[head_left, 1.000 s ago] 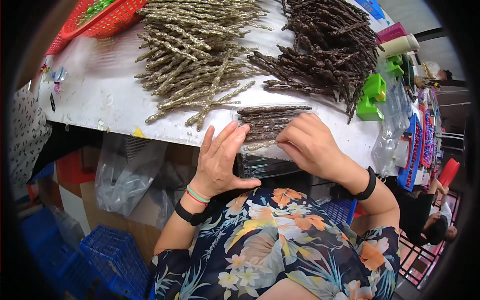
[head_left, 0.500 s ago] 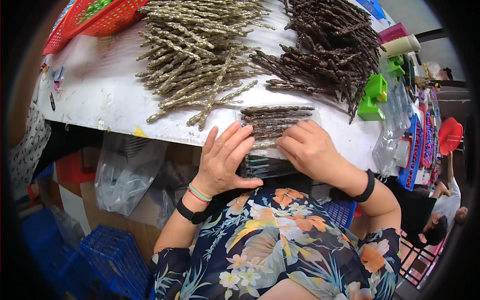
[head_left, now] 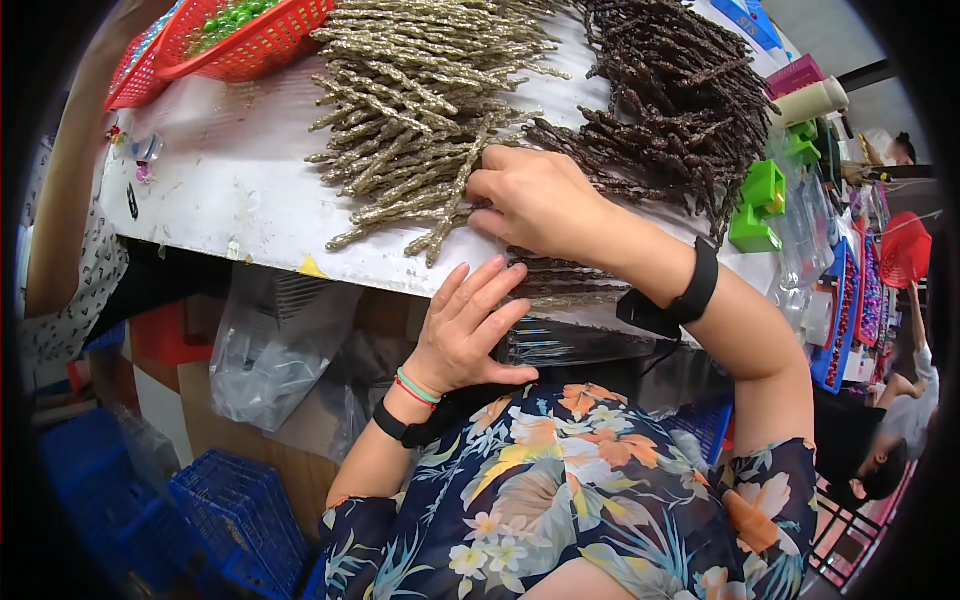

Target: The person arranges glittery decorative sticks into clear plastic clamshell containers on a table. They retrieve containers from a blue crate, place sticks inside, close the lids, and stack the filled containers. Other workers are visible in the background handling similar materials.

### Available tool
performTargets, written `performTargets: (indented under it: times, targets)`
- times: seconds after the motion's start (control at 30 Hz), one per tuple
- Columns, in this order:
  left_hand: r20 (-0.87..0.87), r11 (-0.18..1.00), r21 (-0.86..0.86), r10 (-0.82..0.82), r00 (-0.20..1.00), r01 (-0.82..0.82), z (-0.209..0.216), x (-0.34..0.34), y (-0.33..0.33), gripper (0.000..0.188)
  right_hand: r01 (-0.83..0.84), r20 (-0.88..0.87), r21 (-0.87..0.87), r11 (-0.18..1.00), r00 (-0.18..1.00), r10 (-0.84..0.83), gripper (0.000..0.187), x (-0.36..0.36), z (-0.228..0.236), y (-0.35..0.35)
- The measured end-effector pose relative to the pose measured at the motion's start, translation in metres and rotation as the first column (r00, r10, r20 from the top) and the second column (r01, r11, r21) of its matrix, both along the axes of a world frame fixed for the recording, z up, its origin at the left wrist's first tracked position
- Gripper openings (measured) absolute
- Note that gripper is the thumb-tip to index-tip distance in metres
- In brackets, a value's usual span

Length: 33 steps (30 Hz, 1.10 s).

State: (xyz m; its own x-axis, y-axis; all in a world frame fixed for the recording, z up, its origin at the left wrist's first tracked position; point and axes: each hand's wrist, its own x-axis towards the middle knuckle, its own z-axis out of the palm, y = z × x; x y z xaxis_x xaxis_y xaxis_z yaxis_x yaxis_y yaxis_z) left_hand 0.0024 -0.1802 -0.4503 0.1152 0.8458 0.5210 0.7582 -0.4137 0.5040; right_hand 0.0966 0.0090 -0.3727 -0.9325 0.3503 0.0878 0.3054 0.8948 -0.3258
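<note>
A heap of gold glittery twisted sticks point(head_left: 410, 110) lies on the white table, with a heap of dark brown twisted sticks point(head_left: 680, 110) to its right. At the front edge is a clear plastic tray point(head_left: 585, 345) with a row of brown sticks point(head_left: 575, 270) and a gold one laid side by side, partly hidden by my right forearm. My left hand point(head_left: 465, 335) rests at the tray's left side, fingers stretched and apart. Over the near right end of the gold heap, my right hand point(head_left: 535, 200) is closed with its fingertips pinched on a gold stick.
Red baskets point(head_left: 240, 50) with green beads stand at the far left. On the right are green plastic holders point(head_left: 758, 205), clear bags and a blue tray point(head_left: 835, 320) of red beads. Below the table hang plastic bags point(head_left: 275, 350); blue crates point(head_left: 240, 510) are lower left. Other people are at both sides.
My right hand has moved from the tray up and left to the gold heap, leaving a gold stick in the tray. The left hand stays at the tray's side. The view has shifted slightly.
</note>
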Motion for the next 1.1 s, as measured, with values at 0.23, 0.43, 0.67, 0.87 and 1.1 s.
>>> performTargets:
  times: [0.23,0.43,0.67,0.87,1.1]
  targets:
    - [-0.05,0.998,0.006,0.056,0.997,-0.056,-0.003,0.003,-0.004,0.065,-0.091,-0.063,0.203,0.975,0.992,0.106,0.013,0.018,0.019,0.005]
    - [-0.072,0.998,-0.014,0.052,0.996,-0.053,0.0,0.001,-0.003,0.066,0.024,-0.016,0.108,0.994,1.0,-0.022,0.013,0.053,0.05,0.005]
    - [-0.068,0.998,-0.002,0.056,0.996,-0.056,-0.002,0.0,-0.003,0.067,0.29,0.094,-0.032,0.956,0.953,-0.287,0.009,0.125,0.087,0.0]
    - [-0.011,0.998,-0.015,0.055,0.998,-0.055,-0.001,0.002,-0.002,0.064,0.493,0.214,-0.273,0.826,0.869,-0.447,0.007,0.178,0.1,-0.017]
    - [-0.018,0.999,0.0,0.053,0.998,-0.053,-0.006,0.002,-0.001,0.081,0.443,0.266,-0.49,0.751,0.896,-0.354,0.009,0.169,0.069,-0.041]
